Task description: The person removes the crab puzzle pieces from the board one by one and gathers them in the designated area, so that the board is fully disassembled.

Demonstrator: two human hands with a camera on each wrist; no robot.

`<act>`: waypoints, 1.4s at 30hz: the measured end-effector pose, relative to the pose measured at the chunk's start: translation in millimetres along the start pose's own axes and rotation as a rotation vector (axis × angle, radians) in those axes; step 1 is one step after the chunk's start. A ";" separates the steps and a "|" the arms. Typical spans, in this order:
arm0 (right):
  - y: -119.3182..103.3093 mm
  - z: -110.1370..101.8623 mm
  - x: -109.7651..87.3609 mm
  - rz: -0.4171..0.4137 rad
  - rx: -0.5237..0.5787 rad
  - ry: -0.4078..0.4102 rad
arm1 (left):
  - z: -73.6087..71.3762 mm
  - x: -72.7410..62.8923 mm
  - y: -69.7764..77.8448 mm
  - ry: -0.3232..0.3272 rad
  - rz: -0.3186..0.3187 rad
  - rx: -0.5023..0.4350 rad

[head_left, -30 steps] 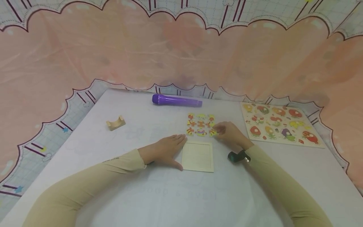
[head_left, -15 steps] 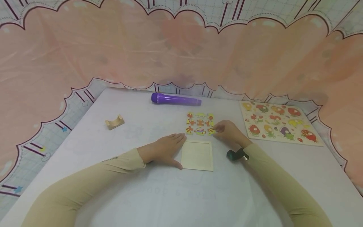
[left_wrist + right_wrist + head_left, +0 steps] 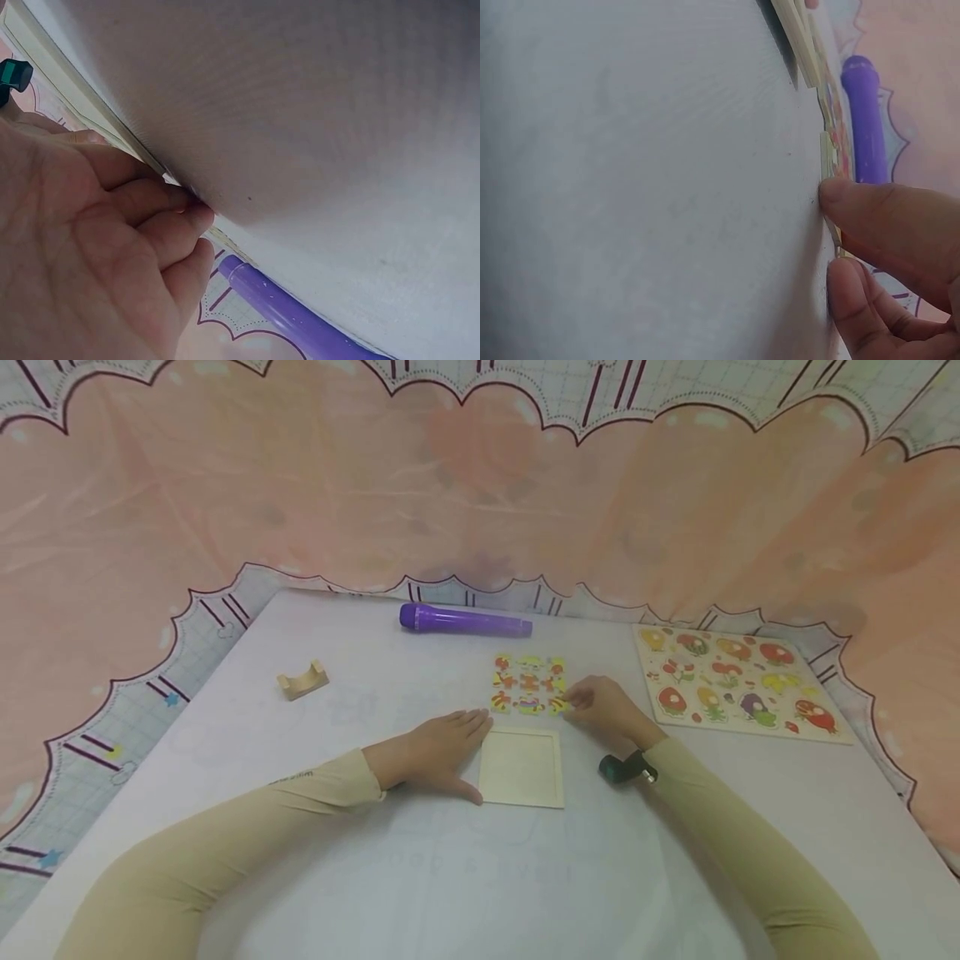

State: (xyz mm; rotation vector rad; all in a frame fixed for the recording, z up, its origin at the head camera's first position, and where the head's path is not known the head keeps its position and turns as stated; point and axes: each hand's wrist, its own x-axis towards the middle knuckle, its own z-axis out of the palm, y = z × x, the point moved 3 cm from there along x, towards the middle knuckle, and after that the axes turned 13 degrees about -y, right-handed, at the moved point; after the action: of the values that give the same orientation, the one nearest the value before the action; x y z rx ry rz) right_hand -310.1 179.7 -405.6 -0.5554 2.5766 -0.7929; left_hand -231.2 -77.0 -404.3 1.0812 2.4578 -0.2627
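Note:
A shallow square wooden puzzle tray [image 3: 521, 768] lies on the white table in front of the person. Its left edge meets my left hand [image 3: 442, 753], which rests on the table with fingers extended and thumb spread along that side. Beyond the tray, several colourful jigsaw pieces [image 3: 528, 683] lie in a square arrangement with small gaps. My right hand [image 3: 600, 706] is at the near right corner of this arrangement. There its thumb [image 3: 847, 193] and fingertip pinch the corner puzzle piece [image 3: 831, 217], seen edge-on in the right wrist view and still low at the table.
A purple toy microphone [image 3: 465, 621] lies at the back. To the left stands a small curved wooden stand [image 3: 303, 681]. A wooden board with fruit and vegetable pictures [image 3: 742, 685] lies at the right. A patterned curtain [image 3: 480, 502] hangs behind the table.
The head view has shifted slightly. Both hands keep their places at the tray and the corner piece, and the pieces lie as before.

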 end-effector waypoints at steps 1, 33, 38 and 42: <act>-0.3 -0.2 0.1 -0.001 -0.001 -0.001 | 0.2 0.3 -0.4 -0.001 -0.003 0.001; 6.4 -7.3 -14.1 -0.074 0.064 0.009 | 1.2 -1.8 -2.9 -0.012 0.016 -0.011; 1.2 -22.8 -26.9 -0.133 0.089 0.105 | -6.6 -4.8 -12.7 0.018 0.030 -0.003; -9.0 -41.7 -39.8 -0.153 0.003 0.204 | -29.0 -10.4 -33.5 0.126 -0.014 -0.035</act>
State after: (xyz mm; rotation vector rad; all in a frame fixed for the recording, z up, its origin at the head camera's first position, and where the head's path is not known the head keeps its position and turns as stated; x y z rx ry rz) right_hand -293.6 210.1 -358.6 -0.7114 2.7417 -0.9480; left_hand -258.8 -96.6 -373.9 1.0969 2.5723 -0.1599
